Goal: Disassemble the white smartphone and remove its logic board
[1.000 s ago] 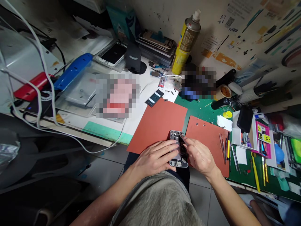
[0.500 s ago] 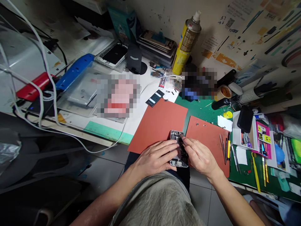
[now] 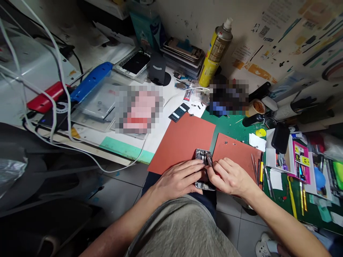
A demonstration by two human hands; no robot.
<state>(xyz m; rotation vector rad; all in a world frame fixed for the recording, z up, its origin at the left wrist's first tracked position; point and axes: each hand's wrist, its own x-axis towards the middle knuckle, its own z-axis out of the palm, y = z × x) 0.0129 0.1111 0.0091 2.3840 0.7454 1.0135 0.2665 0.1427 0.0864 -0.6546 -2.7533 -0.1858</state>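
An opened phone, its metal frame and inner parts bare, sits at the near edge of the orange-red mat. My left hand holds it from the left, fingers laid across the inside and thumb at the bottom end. At the phone's right side, my right hand is closed in a pinch on a narrow phone part, dark and partly shiny. My fingers cover much of that part, so its exact kind is hidden.
Two orange-red mats lie on the bench. Tweezers, pens and a yellow tool lie to the right, beside white trays. A yellow spray can stands at the back. White cables hang at the left.
My right fingers have shifted down and left over the phone. The narrow part now shows a shiny face where it looked dark. My left hand keeps its hold; the view has shifted slightly.
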